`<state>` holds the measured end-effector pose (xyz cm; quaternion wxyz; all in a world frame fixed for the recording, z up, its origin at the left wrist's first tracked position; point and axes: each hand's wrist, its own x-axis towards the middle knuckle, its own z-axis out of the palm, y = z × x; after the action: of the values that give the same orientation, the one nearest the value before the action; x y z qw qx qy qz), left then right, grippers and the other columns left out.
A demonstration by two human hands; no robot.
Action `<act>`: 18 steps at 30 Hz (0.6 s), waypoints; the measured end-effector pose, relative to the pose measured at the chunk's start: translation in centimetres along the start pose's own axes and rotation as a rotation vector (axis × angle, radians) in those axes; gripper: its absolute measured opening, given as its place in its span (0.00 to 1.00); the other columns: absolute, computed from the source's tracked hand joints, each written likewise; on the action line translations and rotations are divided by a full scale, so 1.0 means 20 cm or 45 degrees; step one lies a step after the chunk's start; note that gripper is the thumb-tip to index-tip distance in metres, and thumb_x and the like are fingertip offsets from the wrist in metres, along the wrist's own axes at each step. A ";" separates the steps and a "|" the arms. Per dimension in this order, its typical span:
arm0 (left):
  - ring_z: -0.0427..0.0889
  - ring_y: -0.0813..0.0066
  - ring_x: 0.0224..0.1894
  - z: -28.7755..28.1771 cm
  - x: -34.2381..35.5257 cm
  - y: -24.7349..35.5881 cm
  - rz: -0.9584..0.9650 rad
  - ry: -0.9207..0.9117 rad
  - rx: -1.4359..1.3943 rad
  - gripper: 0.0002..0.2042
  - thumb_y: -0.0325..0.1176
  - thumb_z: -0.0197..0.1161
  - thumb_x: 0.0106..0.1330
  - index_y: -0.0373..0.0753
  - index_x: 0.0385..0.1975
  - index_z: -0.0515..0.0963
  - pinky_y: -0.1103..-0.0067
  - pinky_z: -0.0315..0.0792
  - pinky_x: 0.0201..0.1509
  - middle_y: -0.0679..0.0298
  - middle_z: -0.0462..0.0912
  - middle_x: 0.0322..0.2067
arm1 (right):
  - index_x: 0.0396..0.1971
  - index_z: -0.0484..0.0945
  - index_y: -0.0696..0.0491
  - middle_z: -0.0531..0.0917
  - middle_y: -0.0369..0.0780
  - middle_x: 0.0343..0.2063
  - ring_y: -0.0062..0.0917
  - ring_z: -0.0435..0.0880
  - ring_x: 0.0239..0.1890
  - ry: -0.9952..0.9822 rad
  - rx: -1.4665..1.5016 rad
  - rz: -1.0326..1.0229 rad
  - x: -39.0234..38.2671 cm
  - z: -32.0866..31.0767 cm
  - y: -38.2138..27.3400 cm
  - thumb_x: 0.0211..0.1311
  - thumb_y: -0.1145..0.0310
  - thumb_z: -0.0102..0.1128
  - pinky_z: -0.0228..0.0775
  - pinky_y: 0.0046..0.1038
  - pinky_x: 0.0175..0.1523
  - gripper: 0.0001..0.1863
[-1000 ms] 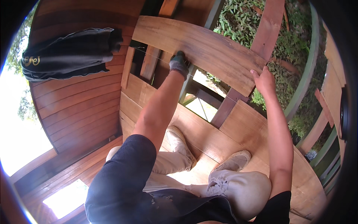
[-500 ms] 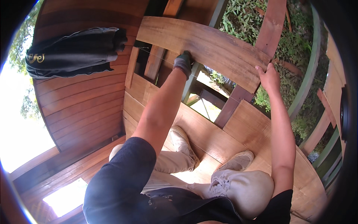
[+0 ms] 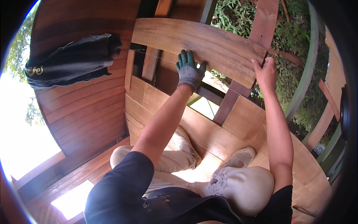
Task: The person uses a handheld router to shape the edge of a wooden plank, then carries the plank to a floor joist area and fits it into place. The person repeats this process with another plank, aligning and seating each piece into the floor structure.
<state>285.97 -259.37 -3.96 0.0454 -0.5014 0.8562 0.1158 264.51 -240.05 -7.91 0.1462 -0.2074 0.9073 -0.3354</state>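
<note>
A long brown wooden plank [image 3: 209, 43] lies across the floor joists in front of me. My left hand [image 3: 188, 69], in a grey and green work glove, is open. Its spread fingertips rest at the plank's near edge. My bare right hand [image 3: 265, 72] is at the plank's right end, with the thumb over the top and the fingers curled past the end. What those fingers do underneath is hidden. A thin string or wire [image 3: 161, 58] runs past the near side of the plank at the left.
Laid floorboards [image 3: 250, 121] lie on my side, under my shoes. Between them and the plank is a gap over a reddish joist [image 3: 227, 106]. Greenery [image 3: 294, 71] shows below at right, beside a green beam [image 3: 313, 56]. A dark garment [image 3: 71, 61] hangs on the wooden wall [image 3: 85, 100].
My left hand has gone from closed fingers at the plank's edge to spread fingers there. The right hand stays at the end, and the view has shifted slightly.
</note>
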 end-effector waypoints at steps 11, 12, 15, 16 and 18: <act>0.55 0.50 0.75 -0.13 0.13 -0.07 0.068 -0.368 -0.070 0.42 0.56 0.64 0.59 0.38 0.70 0.62 0.62 0.57 0.75 0.47 0.55 0.73 | 0.31 0.73 0.59 0.79 0.40 0.28 0.27 0.77 0.31 -0.124 0.298 0.251 0.03 0.01 -0.04 0.56 0.58 0.75 0.70 0.33 0.39 0.21; 0.56 0.50 0.75 -0.13 0.13 -0.07 0.074 -0.352 -0.077 0.42 0.56 0.64 0.59 0.38 0.70 0.62 0.62 0.57 0.75 0.47 0.56 0.73 | 0.32 0.74 0.59 0.79 0.39 0.29 0.25 0.78 0.32 -0.147 0.412 0.288 0.04 0.01 -0.04 0.57 0.59 0.74 0.71 0.32 0.39 0.21; 0.59 0.48 0.73 -0.09 0.10 -0.08 0.123 -0.245 -0.118 0.39 0.53 0.66 0.58 0.40 0.68 0.65 0.61 0.60 0.73 0.46 0.60 0.71 | 0.37 0.76 0.61 0.82 0.40 0.34 0.23 0.79 0.36 -0.154 0.687 0.400 0.06 0.03 -0.01 0.60 0.63 0.73 0.72 0.29 0.43 0.18; 0.60 0.47 0.72 -0.08 0.09 -0.09 0.128 -0.248 -0.126 0.38 0.52 0.67 0.58 0.40 0.67 0.66 0.60 0.61 0.73 0.46 0.61 0.70 | 0.38 0.77 0.62 0.84 0.42 0.35 0.25 0.81 0.36 -0.107 0.648 0.383 0.08 0.04 0.01 0.60 0.63 0.73 0.73 0.29 0.44 0.18; 0.59 0.47 0.73 -0.06 0.09 -0.12 0.157 -0.230 -0.182 0.37 0.52 0.67 0.59 0.40 0.67 0.67 0.60 0.61 0.73 0.46 0.62 0.70 | 0.41 0.78 0.63 0.86 0.45 0.37 0.28 0.84 0.37 -0.019 0.586 0.343 0.10 0.09 0.04 0.59 0.64 0.74 0.75 0.30 0.45 0.20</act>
<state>287.18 -262.29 -3.45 0.0792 -0.4371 0.8674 0.2240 263.18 -241.38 -10.03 0.2394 -0.0484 0.8255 -0.5088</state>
